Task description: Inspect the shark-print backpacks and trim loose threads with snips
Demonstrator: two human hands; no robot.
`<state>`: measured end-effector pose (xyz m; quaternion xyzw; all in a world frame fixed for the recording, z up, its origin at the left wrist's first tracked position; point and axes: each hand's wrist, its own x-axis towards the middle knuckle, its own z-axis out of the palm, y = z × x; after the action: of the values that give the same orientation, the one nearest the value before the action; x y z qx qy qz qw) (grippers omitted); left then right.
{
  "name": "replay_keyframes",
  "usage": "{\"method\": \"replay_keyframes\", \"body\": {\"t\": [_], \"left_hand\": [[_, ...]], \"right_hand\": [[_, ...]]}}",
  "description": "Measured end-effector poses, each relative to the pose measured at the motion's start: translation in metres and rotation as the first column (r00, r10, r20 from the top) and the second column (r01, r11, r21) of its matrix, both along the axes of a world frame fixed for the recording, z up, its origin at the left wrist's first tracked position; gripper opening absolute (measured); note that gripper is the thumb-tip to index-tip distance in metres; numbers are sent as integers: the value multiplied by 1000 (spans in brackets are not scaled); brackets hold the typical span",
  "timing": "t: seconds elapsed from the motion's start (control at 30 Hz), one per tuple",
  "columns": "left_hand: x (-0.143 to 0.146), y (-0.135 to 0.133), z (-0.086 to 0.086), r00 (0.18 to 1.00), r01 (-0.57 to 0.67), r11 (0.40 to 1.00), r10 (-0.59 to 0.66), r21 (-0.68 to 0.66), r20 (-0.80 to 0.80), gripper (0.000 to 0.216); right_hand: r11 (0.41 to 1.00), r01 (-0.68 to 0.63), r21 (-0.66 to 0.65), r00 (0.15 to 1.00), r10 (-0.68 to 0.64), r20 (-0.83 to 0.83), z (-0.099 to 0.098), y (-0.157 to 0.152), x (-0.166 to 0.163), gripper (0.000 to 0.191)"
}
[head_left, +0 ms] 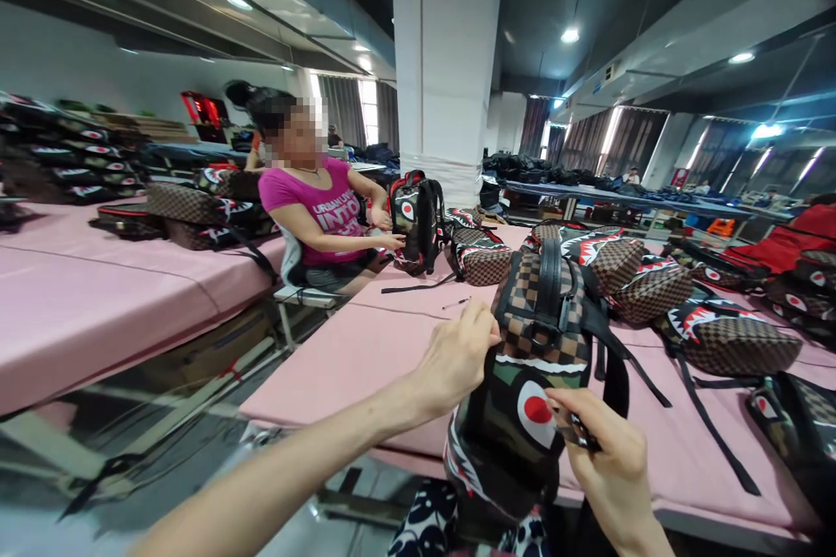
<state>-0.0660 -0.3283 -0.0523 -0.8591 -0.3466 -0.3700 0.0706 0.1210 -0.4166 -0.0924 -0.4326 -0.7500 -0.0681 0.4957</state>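
A backpack (542, 409) with brown checks above and camouflage below stands before me at the table's near edge. A red and white eye patch and a toothed shark mouth mark its side. My left hand (461, 352) is closed, its fingers pinching the backpack's upper left edge. Lower down, beside the eye patch, my right hand (607, 452) is closed around a small dark tool (578, 432). That tool looks like thread snips, though the fingers cover much of it. The backpack's black top handle (550, 278) points up, and its straps hang on the right.
Several similar backpacks (724, 335) lie across the pink table (340, 374) on the right. A seated co-worker (317, 213) handles another backpack (414, 222) across the table. A pen (455, 303) lies near my left hand. Behind stands a white pillar (448, 61).
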Motion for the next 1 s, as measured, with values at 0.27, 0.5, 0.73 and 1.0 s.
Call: {"method": "replay_keyframes", "body": {"t": [0.27, 0.5, 0.73, 1.0], "left_hand": [[-2, 3, -1, 754, 570, 581, -89, -581, 650, 25], [-11, -3, 4, 655, 645, 517, 3, -562, 755, 31], [-4, -12, -7, 823, 292, 816, 52, -499, 566, 13], [8, 6, -22, 585, 784, 154, 145, -602, 798, 33]], "right_hand": [[928, 336, 159, 917, -361, 172, 7, -11, -5, 35], [888, 341, 308, 896, -406, 179, 17, -1, -17, 14], [815, 415, 403, 854, -502, 136, 14, 3, -20, 17], [726, 472, 501, 759, -623, 188, 18, 2, -28, 16]]}}
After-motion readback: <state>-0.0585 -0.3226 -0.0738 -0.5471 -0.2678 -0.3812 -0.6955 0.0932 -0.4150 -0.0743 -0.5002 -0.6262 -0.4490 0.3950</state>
